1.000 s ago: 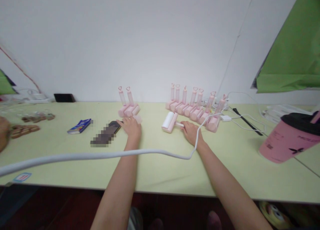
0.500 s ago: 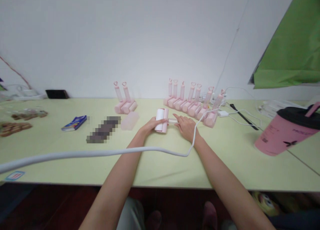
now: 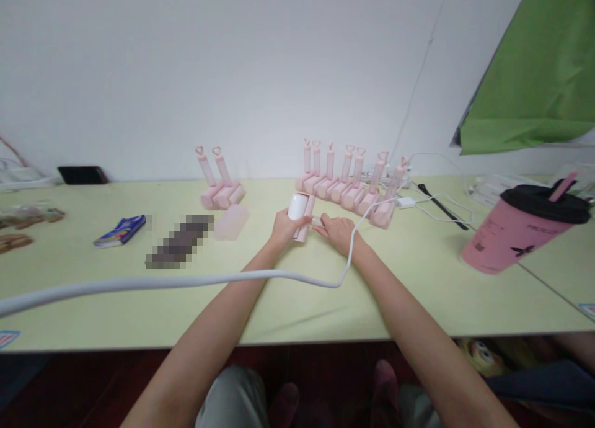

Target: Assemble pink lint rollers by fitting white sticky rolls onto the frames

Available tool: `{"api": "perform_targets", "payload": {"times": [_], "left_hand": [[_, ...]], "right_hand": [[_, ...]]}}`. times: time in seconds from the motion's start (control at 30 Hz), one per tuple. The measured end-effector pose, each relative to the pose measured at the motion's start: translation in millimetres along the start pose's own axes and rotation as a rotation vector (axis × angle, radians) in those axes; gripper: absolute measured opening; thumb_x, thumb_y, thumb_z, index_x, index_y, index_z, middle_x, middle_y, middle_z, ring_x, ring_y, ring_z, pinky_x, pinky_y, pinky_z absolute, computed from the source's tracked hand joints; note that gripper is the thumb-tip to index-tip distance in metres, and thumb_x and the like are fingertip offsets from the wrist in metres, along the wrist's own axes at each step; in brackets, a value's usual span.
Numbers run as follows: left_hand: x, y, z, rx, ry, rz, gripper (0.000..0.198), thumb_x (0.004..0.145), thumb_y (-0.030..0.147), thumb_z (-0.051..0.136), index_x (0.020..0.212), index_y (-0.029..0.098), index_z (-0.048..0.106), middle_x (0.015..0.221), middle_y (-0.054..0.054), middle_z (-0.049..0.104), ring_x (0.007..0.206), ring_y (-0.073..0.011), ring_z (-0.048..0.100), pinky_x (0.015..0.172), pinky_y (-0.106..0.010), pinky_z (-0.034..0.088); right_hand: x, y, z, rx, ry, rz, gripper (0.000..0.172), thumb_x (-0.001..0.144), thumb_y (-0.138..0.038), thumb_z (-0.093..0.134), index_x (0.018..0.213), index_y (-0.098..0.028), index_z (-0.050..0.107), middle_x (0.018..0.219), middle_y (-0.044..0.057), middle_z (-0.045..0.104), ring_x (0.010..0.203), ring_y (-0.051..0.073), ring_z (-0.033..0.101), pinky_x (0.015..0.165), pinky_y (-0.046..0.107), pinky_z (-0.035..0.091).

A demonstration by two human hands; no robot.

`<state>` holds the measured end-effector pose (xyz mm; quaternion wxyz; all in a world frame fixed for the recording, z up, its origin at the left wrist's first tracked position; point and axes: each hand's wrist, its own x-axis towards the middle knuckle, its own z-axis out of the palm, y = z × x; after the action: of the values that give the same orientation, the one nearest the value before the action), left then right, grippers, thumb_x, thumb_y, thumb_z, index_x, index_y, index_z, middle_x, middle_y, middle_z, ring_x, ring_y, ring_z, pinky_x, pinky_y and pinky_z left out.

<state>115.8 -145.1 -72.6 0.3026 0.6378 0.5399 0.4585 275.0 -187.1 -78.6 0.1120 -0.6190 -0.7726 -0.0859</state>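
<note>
My left hand (image 3: 281,227) is closed around a small pink lint roller (image 3: 297,207) with a white roll, its thumb pressed over the pink casing. On the roller's right side a short clear handle (image 3: 317,222) points toward my right hand (image 3: 339,232). The fingers of my right hand are curled around that handle, partly hiding it. Behind my hands stands a row of several similar pink rollers (image 3: 334,191) with clear upright handles and heart-shaped loops. Two more pink rollers (image 3: 229,195) stand at the back left, with a translucent pink piece (image 3: 231,222) lying before them.
A white cable (image 3: 153,283) crosses the view in front of my arms. On the right stand a pink cup (image 3: 515,236) with a black lid and a black strap (image 3: 441,206). A blue packet (image 3: 121,231), a blurred-out item (image 3: 180,242) and a phone (image 3: 82,175) lie left.
My right hand has drawn nearer to the lint roller, with its fingers more curled around the handle. The roller is turned slightly in my left hand. The view has shifted a little.
</note>
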Motion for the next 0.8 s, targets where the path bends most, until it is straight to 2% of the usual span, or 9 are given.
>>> {"api": "perform_targets", "payload": {"times": [0.07,0.13,0.2,0.27,0.43,0.6,0.67,0.73,0.8], "left_hand": [[-1,5,0.5,0.067,0.123,0.008,0.045,0.056,0.047,0.068,0.082,0.011,0.060,0.073,-0.005,0.060,0.064,-0.0154,0.053,0.054,-0.024,0.039],[-1,13,-2.6,0.137,0.329,0.026,0.046,0.059,0.050,0.065,0.084,0.012,0.059,0.076,-0.006,0.061,0.068,-0.0171,0.055,0.057,-0.025,0.040],[0,22,-7.7,0.178,0.510,0.070,0.048,0.063,0.054,0.062,0.087,0.013,0.057,0.081,-0.007,0.062,0.072,-0.0180,0.056,0.061,-0.026,0.041],[1,26,-12.6,0.181,0.560,0.112,0.050,0.064,0.057,0.059,0.089,0.014,0.056,0.083,-0.007,0.062,0.074,-0.0180,0.057,0.062,-0.026,0.042],[6,12,-16.3,0.280,0.407,0.096,0.050,0.063,0.058,0.060,0.087,0.014,0.056,0.080,-0.006,0.062,0.072,-0.0188,0.057,0.059,-0.026,0.040],[3,4,-13.8,0.449,0.233,0.137,0.050,0.067,0.058,0.058,0.094,0.016,0.055,0.086,-0.008,0.064,0.077,-0.0214,0.060,0.062,-0.027,0.041],[-3,9,-12.4,0.502,0.132,0.184,0.050,0.070,0.058,0.056,0.099,0.017,0.054,0.089,-0.008,0.065,0.079,-0.0216,0.061,0.063,-0.027,0.041],[-11,17,-10.1,0.557,0.007,0.241,0.051,0.072,0.058,0.054,0.102,0.018,0.053,0.089,-0.009,0.066,0.078,-0.0219,0.062,0.062,-0.026,0.041],[-19,24,-7.2,0.606,-0.123,0.302,0.051,0.074,0.058,0.053,0.104,0.018,0.053,0.090,-0.009,0.067,0.078,-0.0224,0.063,0.061,-0.026,0.041]], "right_hand": [[1,2,1,0.034,-0.024,0.072,0.054,0.090,-0.055,0.023,0.108,-0.014,0.052,0.087,0.015,0.064,0.086,0.022,0.062,0.071,0.027,0.041],[4,5,1,0.064,-0.052,0.177,0.053,0.092,-0.051,0.022,0.104,-0.012,0.055,0.088,0.016,0.064,0.086,0.022,0.061,0.071,0.028,0.042],[7,9,0,0.087,-0.009,0.278,0.051,0.094,-0.047,0.020,0.104,-0.012,0.056,0.090,0.015,0.064,0.086,0.021,0.061,0.071,0.028,0.042],[8,15,-1,0.106,0.074,0.337,0.050,0.094,-0.047,0.021,0.108,-0.013,0.054,0.093,0.014,0.064,0.087,0.021,0.060,0.073,0.030,0.042],[3,28,8,0.066,0.050,0.408,0.039,0.090,-0.043,0.036,0.105,-0.012,0.056,0.097,0.015,0.062,0.094,0.024,0.057,0.077,0.032,0.041],[3,30,13,-0.028,0.235,0.432,0.042,0.086,-0.036,0.046,0.116,-0.007,0.052,0.118,0.023,0.051,0.113,0.032,0.041,0.088,0.043,0.035],[7,26,10,0.118,0.348,0.333,0.044,0.088,-0.037,0.042,0.122,-0.010,0.049,0.118,0.020,0.052,0.114,0.030,0.041,0.094,0.044,0.031],[13,19,9,0.426,0.448,0.150,0.042,0.093,-0.039,0.030,0.122,-0.014,0.048,0.117,0.015,0.054,0.111,0.023,0.045,0.096,0.039,0.032],[20,11,8,0.800,0.490,-0.026,0.047,0.094,-0.041,0.019,0.122,-0.016,0.048,0.114,0.011,0.057,0.106,0.018,0.051,0.092,0.031,0.038]]}}
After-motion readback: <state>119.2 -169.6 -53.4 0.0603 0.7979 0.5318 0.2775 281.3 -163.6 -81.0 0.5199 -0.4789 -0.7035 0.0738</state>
